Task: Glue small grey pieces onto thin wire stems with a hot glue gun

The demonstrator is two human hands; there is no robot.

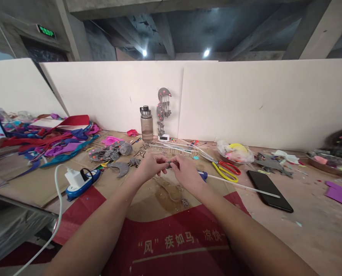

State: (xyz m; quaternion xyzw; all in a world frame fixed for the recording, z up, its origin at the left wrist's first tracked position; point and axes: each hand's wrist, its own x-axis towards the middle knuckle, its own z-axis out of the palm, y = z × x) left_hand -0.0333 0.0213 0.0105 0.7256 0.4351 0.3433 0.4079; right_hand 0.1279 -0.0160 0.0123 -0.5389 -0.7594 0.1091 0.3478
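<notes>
My left hand (152, 165) and my right hand (186, 172) meet above the cardboard sheet (159, 199). Both are closed in a pinch on a small grey felt piece (170, 164) held between the fingertips. More grey felt shapes (114, 153) lie to the left of my hands, among them a crescent (119, 168). A grey felt ornament with coloured dots (163, 109) leans upright against the white back board (245, 99).
Yellow- and red-handled scissors (227, 170), a glue gun with a white glue stick (240, 185), a black phone (270, 190), a water bottle (146, 123), a white charger on a blue power strip (80, 182), coloured felt scraps (52, 143), a metal bowl (235, 153) and a tray (332, 163) of bits.
</notes>
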